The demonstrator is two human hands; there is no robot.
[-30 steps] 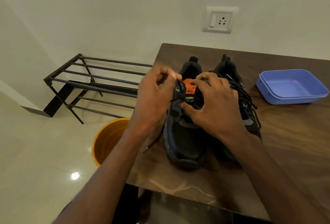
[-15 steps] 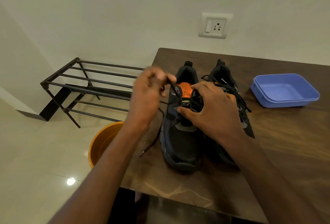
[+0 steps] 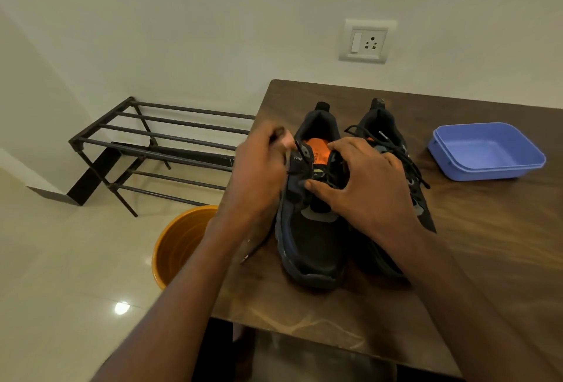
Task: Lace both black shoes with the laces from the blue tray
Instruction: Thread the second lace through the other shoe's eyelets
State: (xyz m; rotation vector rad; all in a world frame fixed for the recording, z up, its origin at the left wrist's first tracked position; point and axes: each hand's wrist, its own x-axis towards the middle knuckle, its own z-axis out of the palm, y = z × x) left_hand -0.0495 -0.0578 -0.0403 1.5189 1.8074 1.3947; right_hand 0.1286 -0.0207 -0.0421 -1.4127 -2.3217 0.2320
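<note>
Metal rack (image 3: 158,150): dark bars, standing on the pale floor against the wall, at the far left.
Orange bucket (image 3: 179,247): on the floor just beside the table's left edge, partly hidden by the left forearm.
Left hand (image 3: 259,174): raised at the left side of the near shoe, fingers curled, pinching a strand of black lace (image 3: 300,150) at the fingertips; the fingertips are motion-blurred.
Loose lace end (image 3: 254,252): hangs below the left wrist and reaches the table top beside the shoe's left flank.
Left shoe (image 3: 310,244): black with a dark blue sole edge, toe toward the viewer, heel toward the wall; orange insole visible in the opening; lace crosses part of the eyelet rows, and how far up cannot be told.
Right hand (image 3: 365,186): laid over the shoe's tongue and right eyelet row, fingers bent, thumb pressing the left eyelet flap; whether it pinches a lace cannot be told.
Right shoe (image 3: 393,150): black, touching the left shoe's side, partly hidden by the right hand and forearm; laced, with lace ends lying loose across its top.
Table (image 3: 487,244): dark wood-grain top bearing both shoes and the tray.
Blue tray (image 3: 487,153): well apart from the shoes at the right; no lace visible in it.
Wall socket (image 3: 367,41): white switch plate on the wall above the table.
</note>
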